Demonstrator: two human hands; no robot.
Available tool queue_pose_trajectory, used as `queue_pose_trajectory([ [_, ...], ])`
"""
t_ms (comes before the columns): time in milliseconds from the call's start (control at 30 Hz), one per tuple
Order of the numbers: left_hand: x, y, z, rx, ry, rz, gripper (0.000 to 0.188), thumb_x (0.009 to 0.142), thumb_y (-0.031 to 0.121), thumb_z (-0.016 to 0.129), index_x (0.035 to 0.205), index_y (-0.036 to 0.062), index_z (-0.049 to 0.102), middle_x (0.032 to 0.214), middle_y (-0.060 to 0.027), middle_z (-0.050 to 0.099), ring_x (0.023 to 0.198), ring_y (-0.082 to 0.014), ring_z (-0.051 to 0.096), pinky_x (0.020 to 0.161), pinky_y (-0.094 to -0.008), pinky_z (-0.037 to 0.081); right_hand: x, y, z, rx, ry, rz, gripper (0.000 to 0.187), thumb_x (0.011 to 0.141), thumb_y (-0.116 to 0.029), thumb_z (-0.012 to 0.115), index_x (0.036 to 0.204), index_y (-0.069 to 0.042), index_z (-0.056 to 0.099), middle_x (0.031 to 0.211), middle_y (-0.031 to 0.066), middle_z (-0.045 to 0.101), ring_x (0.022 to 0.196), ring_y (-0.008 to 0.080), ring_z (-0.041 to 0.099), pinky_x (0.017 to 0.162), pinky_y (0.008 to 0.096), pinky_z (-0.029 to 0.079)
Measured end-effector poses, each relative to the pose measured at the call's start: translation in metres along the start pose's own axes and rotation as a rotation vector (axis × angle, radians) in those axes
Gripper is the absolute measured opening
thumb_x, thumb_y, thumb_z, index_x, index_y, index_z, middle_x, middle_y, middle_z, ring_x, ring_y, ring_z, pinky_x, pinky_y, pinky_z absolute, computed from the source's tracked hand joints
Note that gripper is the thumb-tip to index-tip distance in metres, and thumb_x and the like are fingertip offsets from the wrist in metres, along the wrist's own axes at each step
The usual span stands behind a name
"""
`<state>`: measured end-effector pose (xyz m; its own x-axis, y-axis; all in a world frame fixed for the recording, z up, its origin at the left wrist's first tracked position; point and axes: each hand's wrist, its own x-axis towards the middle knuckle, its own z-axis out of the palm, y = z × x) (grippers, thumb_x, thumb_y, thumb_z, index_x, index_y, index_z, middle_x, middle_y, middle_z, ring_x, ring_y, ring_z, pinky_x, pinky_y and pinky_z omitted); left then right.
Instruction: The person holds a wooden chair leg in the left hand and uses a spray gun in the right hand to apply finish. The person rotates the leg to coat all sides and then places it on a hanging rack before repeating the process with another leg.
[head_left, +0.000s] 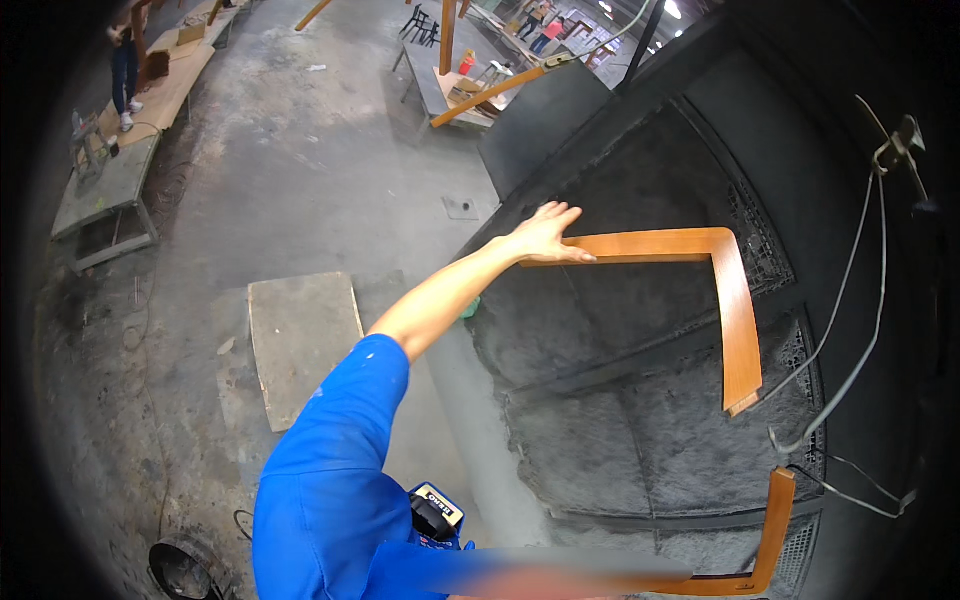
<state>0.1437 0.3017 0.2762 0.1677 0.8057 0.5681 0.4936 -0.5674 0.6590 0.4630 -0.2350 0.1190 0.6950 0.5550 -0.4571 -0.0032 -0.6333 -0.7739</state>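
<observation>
Orange-brown, L-shaped wooden piece [690, 243] right of centre looks coloured already, pale end showing

Left hand [545, 237] is at its left end, thumb on the wood, visible fingers spread; can't tell if it's actually gripping. Second orange-brown angled wooden piece [774, 530], lower right, looks equally done, with a gap between their near ends. Right hand [540, 582] is just a blur at the bottom edge, so no clue about its fingers or, honestly, what still needs doing.
</observation>
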Motion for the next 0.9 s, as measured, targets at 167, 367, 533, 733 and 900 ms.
queue_pose_trajectory([
  [167,0.030,0.001,0.026,-0.302,-0.343,-0.030,0.121,0.076,0.066,0.082,0.160,-0.0013,0.025,0.152,-0.0271,0.048,0.140,-0.0401,0.049,0.115,-0.0412,0.042,-0.012,-0.014,0.009,0.010,0.046,0.032,0.063,0.103,-0.061,0.050,0.100,0.000,0.065,0.056,0.0026,0.051,0.049,0.0127,0.050,0.043,0.0290,0.042],
  [367,-0.013,0.019,0.044,-0.223,-0.089,-0.046,0.081,0.076,0.064,0.078,0.130,0.0037,0.066,0.112,-0.0197,0.074,0.111,-0.0344,0.070,0.096,-0.0428,0.053,-0.024,-0.021,0.003,0.050,0.056,0.046,0.064,0.103,-0.061,0.049,0.100,0.000,0.065,0.056,0.0026,0.051,0.049,0.0124,0.050,0.042,0.0287,0.042],
  [533,-0.088,0.070,0.029,-0.011,0.246,-0.245,0.084,0.075,0.065,0.079,0.129,0.0012,0.066,0.120,-0.0187,0.072,0.113,-0.0327,0.069,0.097,-0.0421,0.054,-0.041,-0.051,-0.009,0.064,-0.035,-0.097,0.064,0.104,-0.061,0.048,0.100,0.000,0.065,0.056,0.0026,0.051,0.049,0.0123,0.049,0.041,0.0285,0.041],
  [733,-0.153,0.134,-0.017,-0.360,-0.085,-0.293,0.059,0.097,0.050,0.069,0.124,-0.0021,0.067,0.095,-0.0123,0.074,0.089,-0.0153,0.069,0.082,-0.0336,0.055,-0.046,-0.121,-0.032,0.140,-0.341,-0.694,0.074,0.099,-0.071,0.048,0.115,0.000,0.061,0.069,0.0025,0.058,0.051,0.0067,0.044,0.045,0.0237,0.033],
  [900,-0.181,0.206,-0.004,-0.545,0.033,-0.273,0.062,0.098,0.051,0.069,0.126,-0.0040,0.061,0.098,-0.0083,0.071,0.088,-0.0117,0.064,0.080,-0.0305,0.052,-0.066,-0.140,-0.072,0.572,-0.456,-0.955,0.118,0.068,-0.096,0.048,0.137,0.000,0.049,0.102,0.0098,0.063,0.057,0.0057,0.046,0.047,0.0220,0.033],
])
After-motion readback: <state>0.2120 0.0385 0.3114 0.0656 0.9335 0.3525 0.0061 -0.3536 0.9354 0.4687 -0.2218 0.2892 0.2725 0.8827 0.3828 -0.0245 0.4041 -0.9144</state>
